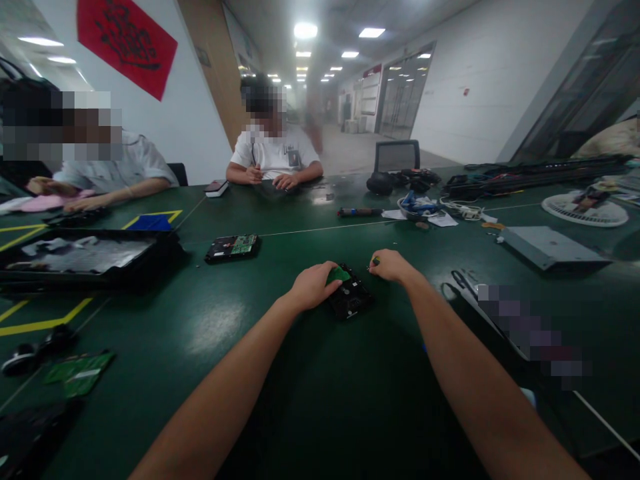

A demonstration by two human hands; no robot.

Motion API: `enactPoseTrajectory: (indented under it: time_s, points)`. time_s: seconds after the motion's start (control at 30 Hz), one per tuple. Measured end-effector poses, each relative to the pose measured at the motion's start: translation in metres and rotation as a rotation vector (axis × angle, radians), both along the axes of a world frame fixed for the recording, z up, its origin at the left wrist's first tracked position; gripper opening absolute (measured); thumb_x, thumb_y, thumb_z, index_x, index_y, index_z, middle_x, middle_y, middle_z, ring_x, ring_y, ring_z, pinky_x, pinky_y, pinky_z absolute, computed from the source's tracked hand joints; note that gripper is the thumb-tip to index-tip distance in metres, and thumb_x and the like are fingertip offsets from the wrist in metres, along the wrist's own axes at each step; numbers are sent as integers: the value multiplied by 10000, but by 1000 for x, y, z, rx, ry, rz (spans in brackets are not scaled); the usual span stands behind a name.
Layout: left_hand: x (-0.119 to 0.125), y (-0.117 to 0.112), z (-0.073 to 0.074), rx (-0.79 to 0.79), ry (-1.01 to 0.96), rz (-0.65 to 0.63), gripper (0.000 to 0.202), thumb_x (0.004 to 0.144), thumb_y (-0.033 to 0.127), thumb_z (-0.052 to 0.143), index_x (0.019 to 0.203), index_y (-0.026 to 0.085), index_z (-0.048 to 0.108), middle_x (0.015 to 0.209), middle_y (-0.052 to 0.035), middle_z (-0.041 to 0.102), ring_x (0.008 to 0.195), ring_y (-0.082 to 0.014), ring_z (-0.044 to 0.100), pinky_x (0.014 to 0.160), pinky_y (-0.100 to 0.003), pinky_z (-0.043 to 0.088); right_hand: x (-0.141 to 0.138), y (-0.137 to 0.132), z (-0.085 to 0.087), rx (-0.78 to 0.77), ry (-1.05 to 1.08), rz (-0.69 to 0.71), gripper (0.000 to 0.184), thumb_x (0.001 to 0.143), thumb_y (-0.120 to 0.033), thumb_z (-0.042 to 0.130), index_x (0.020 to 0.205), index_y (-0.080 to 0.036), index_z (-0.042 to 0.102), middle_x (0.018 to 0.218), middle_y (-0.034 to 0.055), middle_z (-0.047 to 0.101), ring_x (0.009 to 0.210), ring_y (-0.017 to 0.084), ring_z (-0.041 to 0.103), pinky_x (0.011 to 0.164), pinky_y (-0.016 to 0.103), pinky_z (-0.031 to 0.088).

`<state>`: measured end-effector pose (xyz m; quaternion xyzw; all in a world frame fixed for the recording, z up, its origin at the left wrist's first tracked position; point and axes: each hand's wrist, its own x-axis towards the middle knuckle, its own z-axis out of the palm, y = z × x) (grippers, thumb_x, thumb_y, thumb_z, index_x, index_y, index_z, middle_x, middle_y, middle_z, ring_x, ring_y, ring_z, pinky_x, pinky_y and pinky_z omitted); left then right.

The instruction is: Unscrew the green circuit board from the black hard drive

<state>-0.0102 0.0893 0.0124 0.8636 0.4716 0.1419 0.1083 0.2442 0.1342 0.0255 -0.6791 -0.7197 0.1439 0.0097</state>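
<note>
A black hard drive (350, 299) with a green circuit board (338, 274) on top lies on the dark green table (280, 373) in front of me. My left hand (314, 285) rests on the drive's left side, fingers curled over the green board. My right hand (389, 265) is just right of the drive, closed around a small tool with a green and yellow handle (375, 261), its tip toward the drive.
A second hard drive (233, 247) lies further left, beside a black tray (85, 257). Loose green boards (80, 373) sit near left. A grey metal case (547, 245), cables, a screwdriver (359, 212) and a white fan (585, 208) are right. Two people sit across.
</note>
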Motion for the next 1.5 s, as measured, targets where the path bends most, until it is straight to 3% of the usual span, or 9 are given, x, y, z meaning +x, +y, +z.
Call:
enactPoseTrajectory:
  time_s: [0.2, 0.37, 0.57, 0.73, 0.9, 1.1, 1.5]
  points:
    - [-1, 3, 1, -58, -15, 28, 471, 934, 471, 598, 1326, 217, 534, 1197, -83, 701, 1041, -278, 676, 841, -372, 519, 3, 7, -9, 19, -48, -8, 185, 862, -290, 650, 969, -189, 762, 992, 106, 751, 909, 216, 695, 757, 265, 484]
    - [-3, 5, -4, -32, -47, 3, 440, 944, 480, 575, 1303, 226, 572, 1237, -69, 693, 1044, -281, 674, 864, -391, 518, 1, 5, 0, 50, -47, 1, 220, 888, -296, 609, 984, -163, 757, 1029, 142, 746, 940, 252, 695, 755, 294, 488]
    - [-3, 5, -5, -31, -62, 4, 412, 938, 456, 588, 1289, 241, 608, 1221, -70, 706, 1033, -273, 687, 890, -384, 516, -36, -15, 19, 98, 23, 161, 221, 913, -342, 587, 961, -204, 753, 1038, 91, 757, 976, 223, 689, 773, 250, 465]
    - [-2, 5, -5, -12, -84, 0, 368, 927, 435, 608, 1246, 257, 645, 1191, -54, 722, 1091, -267, 677, 966, -379, 500, -55, -26, 24, 96, 34, 243, 187, 881, -318, 627, 957, -197, 748, 1058, 97, 751, 985, 229, 683, 768, 246, 450]
    - [-1, 5, -3, -26, -98, 15, 337, 917, 424, 617, 1212, 270, 667, 1159, -47, 735, 1083, -262, 684, 961, -371, 507, -53, -26, 23, 90, 27, 254, 182, 877, -319, 633, 963, -206, 746, 1054, 87, 751, 983, 228, 685, 770, 246, 453]
    - [-7, 11, -5, -101, -188, 11, 327, 1019, 322, 400, 1177, 249, 677, 1161, -42, 739, 1077, -216, 691, 956, -329, 512, -53, -26, 23, 97, 15, 259, 180, 881, -301, 617, 954, -200, 747, 1045, 85, 757, 980, 219, 687, 772, 233, 448]
    - [-15, 16, -8, -127, -176, -49, 331, 986, 275, 445, 1260, 237, 626, 1294, -47, 685, 1183, -227, 645, 1041, -358, 479, -55, -25, 21, 102, 7, 258, 204, 891, -324, 603, 961, -195, 745, 1051, 99, 757, 983, 230, 687, 762, 241, 447]
